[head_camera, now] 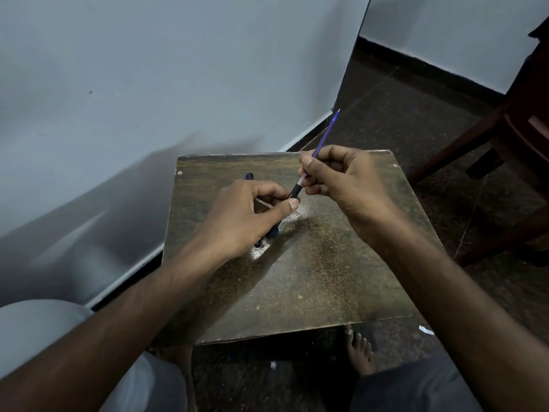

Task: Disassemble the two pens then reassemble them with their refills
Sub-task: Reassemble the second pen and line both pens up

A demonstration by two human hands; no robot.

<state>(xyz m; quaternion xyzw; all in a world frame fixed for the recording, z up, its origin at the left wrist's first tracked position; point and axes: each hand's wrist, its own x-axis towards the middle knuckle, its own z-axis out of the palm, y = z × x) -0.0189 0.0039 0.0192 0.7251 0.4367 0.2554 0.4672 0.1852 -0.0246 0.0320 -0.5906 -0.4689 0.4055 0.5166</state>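
Looking down past my knees, I see the worn table [312, 278]. My left hand [246, 215] pinches a black pen barrel [295, 190] between thumb and fingers, over a second dark pen [274, 231] lying on the tabletop. Just beyond, my right hand [341, 176] pinches the blue refill [325, 135], its lower end in the barrel and its tip angled toward the wall.

Single head-worn view, looking forward and down — close over a small table [312, 278], wall beyond, floor at right
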